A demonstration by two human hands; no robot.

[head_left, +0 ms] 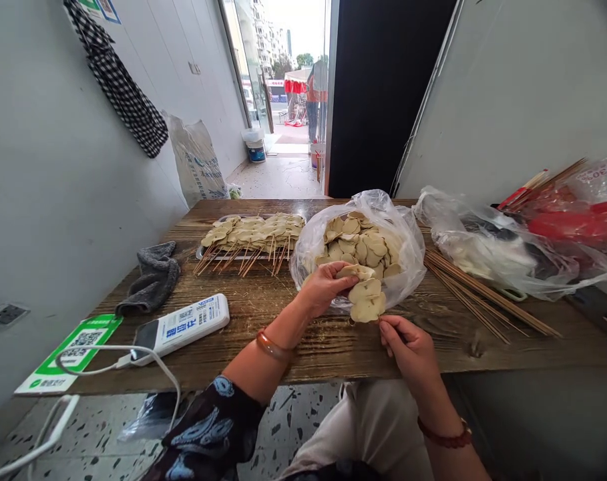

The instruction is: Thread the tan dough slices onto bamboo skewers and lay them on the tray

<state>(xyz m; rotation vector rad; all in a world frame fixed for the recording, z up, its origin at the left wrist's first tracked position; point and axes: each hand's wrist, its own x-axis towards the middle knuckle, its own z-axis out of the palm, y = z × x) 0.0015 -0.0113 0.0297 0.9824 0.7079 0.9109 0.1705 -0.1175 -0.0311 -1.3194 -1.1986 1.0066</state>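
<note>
The left forearm (256, 371) slanted up toward one o'clock, its left hand (326, 287) bent at the wrist, thumb and forefinger pinched together toward three o'clock. The right forearm (436, 394) angled toward eleven; the right hand (408, 344) sat at four o'clock from the left, fingertips pinched toward ten.

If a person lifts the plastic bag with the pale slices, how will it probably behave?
The plastic bag would probably sag and change shape, since its thin film is wrinkled. It may feel fairly heavy, being heaped with pale slices. Some might slide out, because its mouth is wide open.
</note>
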